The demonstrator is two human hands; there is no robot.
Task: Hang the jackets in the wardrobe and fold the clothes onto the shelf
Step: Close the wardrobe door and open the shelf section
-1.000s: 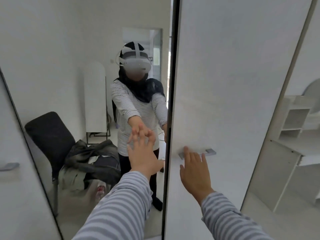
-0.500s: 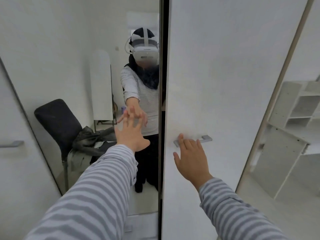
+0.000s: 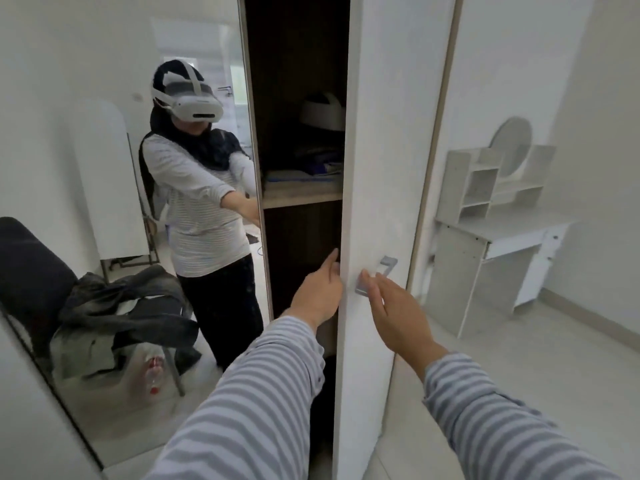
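Observation:
The white wardrobe door [image 3: 391,140] stands partly swung out, showing the dark inside. My left hand [image 3: 320,289] holds the door's left edge, fingers curled behind it and index finger lying up along it. My right hand [image 3: 394,306] reaches the grey door handle [image 3: 377,275], thumb and fingertips closed on its lower end. Inside, a wooden shelf [image 3: 301,197] carries folded blue and dark clothes [image 3: 304,168]. Dark jackets [image 3: 121,303] lie heaped on a black chair [image 3: 27,265], seen only as a reflection in the mirror door [image 3: 104,98] on the left.
The mirror also reflects me in a headset and striped top. A white rounded object [image 3: 322,112] sits at the back of the upper compartment. A white dressing table [image 3: 498,233] with small cubbies and a round mirror stands to the right on the pale floor.
The white door has swung out and the wardrobe's inside now shows. My left hand left the mirror and took the door's edge. My right hand rose from the door face to the handle.

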